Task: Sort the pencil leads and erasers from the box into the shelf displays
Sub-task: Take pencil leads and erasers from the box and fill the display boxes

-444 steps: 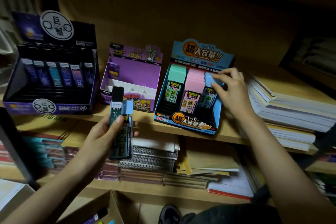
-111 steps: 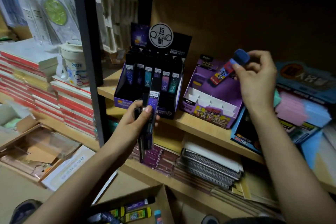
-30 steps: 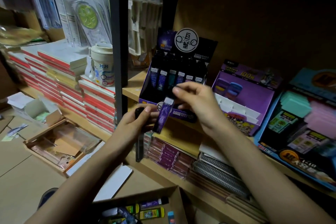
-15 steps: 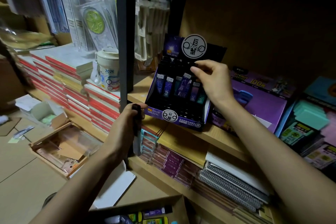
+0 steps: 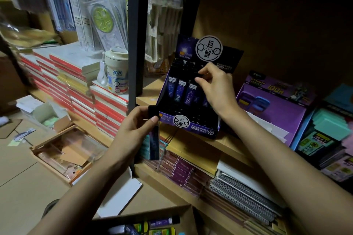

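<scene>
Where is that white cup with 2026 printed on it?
In the head view, the white cup stands left of centre on a stack of red-edged books, just left of the black shelf post and the dark lead display.

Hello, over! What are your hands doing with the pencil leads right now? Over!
Right hand pinching a lead case at the dark display. Left hand gripping another lead case below the shelf edge. Nothing blocking the slots.

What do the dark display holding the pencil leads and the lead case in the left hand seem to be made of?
The dark display looks like printed cardboard with a slight sheen: folded flat panels and a die-cut round header. The lead case held by the left hand seems to be hard plastic, glossy, with a clear edge catching light, though the dim light leaves that uncertain.
</scene>
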`<action>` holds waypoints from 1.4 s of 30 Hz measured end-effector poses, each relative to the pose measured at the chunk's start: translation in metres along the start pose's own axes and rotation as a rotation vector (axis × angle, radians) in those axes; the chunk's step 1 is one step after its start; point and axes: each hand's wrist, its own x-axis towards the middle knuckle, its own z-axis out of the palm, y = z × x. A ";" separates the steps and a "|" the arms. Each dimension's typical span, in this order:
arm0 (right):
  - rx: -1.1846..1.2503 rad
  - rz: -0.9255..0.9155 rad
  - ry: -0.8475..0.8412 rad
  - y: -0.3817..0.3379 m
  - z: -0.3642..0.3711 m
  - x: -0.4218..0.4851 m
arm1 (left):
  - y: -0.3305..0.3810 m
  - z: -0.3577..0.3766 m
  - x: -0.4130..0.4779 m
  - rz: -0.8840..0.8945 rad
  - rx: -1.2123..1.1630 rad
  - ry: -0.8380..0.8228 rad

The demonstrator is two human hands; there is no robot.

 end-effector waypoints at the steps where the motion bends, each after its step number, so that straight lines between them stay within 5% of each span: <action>1: -0.027 -0.024 0.005 -0.002 -0.001 0.000 | 0.001 0.001 -0.001 0.007 0.002 -0.006; 7: -0.257 -0.099 -0.053 -0.013 -0.013 -0.007 | 0.007 0.006 -0.001 0.050 0.014 0.003; 9: -0.121 -0.073 -0.041 -0.018 -0.021 -0.023 | 0.008 0.008 -0.001 0.065 0.020 0.018; 13: 0.402 0.188 -0.360 -0.031 -0.025 -0.060 | 0.011 0.018 -0.001 0.105 0.048 -0.004; 15: 0.472 0.224 -0.417 -0.033 -0.021 -0.072 | 0.011 0.025 -0.003 0.131 0.064 -0.040; 20: 0.508 0.217 -0.326 -0.029 -0.027 -0.073 | 0.010 0.038 -0.004 0.176 0.148 -0.096; 24: 0.421 0.198 -0.004 -0.014 -0.060 -0.037 | 0.002 0.025 0.015 0.368 0.680 0.057; 27: 0.247 0.174 0.169 -0.002 -0.068 -0.015 | -0.009 0.010 0.025 0.267 0.667 0.158; 30: 0.157 0.147 0.184 0.005 -0.054 -0.009 | -0.018 0.006 0.030 0.146 0.571 0.131; 42: 0.111 0.103 0.123 0.008 -0.024 -0.001 | -0.024 0.010 0.033 0.248 0.596 0.106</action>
